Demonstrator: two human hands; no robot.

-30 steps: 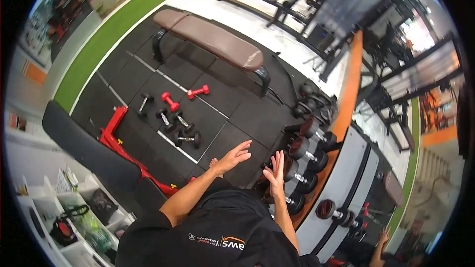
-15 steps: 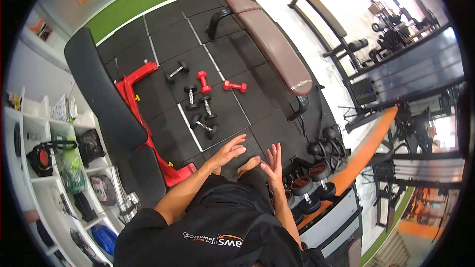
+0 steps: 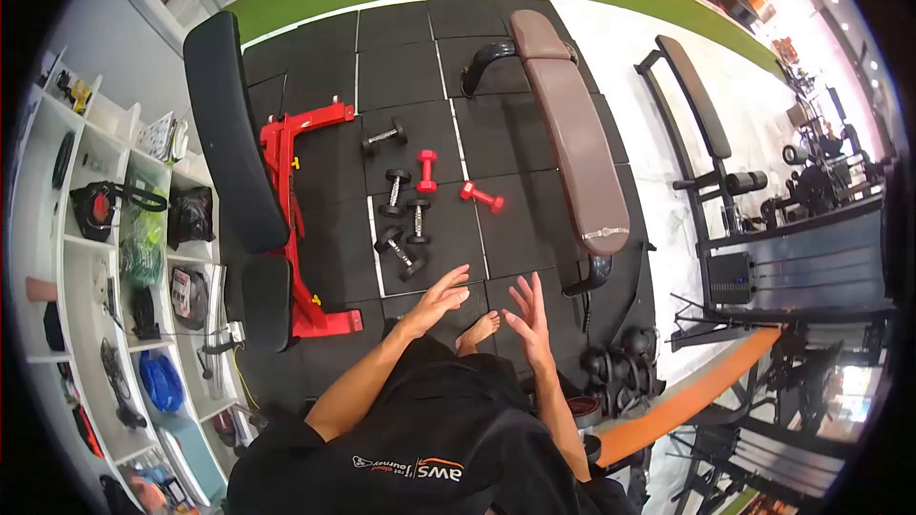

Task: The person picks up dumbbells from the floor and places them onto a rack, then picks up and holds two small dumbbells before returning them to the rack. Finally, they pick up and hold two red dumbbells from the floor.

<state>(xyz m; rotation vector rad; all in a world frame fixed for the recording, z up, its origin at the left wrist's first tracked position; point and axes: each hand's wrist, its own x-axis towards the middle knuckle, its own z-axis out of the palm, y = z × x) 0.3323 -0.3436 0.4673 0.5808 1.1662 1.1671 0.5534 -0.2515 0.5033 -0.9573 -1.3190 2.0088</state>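
Observation:
My left hand [image 3: 438,302] is held in the air in front of my body, fingers stretched out and slightly apart, with nothing in it. Facing it across a gap is my right hand [image 3: 530,320], also empty with spread fingers. Beyond them on the black rubber floor lie two red dumbbells, one roughly lengthwise [image 3: 426,172] and one slanted [image 3: 482,197]. Several black dumbbells with silver handles lie just left of these; the nearest black dumbbell [image 3: 399,253] is closest to my left hand. Neither hand touches any of them. A bare foot [image 3: 479,332] shows between my hands.
A black bench on a red frame [image 3: 320,319] stands at left, beside white cubby shelves [image 3: 65,300] full of bags and gear. A brown padded bench [image 3: 576,133] is at right. Kettlebells [image 3: 620,362] and an orange beam [image 3: 692,396] sit at lower right.
My view has turned, so the benches and dumbbells appear shifted to the right and more upright. Both hands stay raised and open, with the right fingers slightly more spread.

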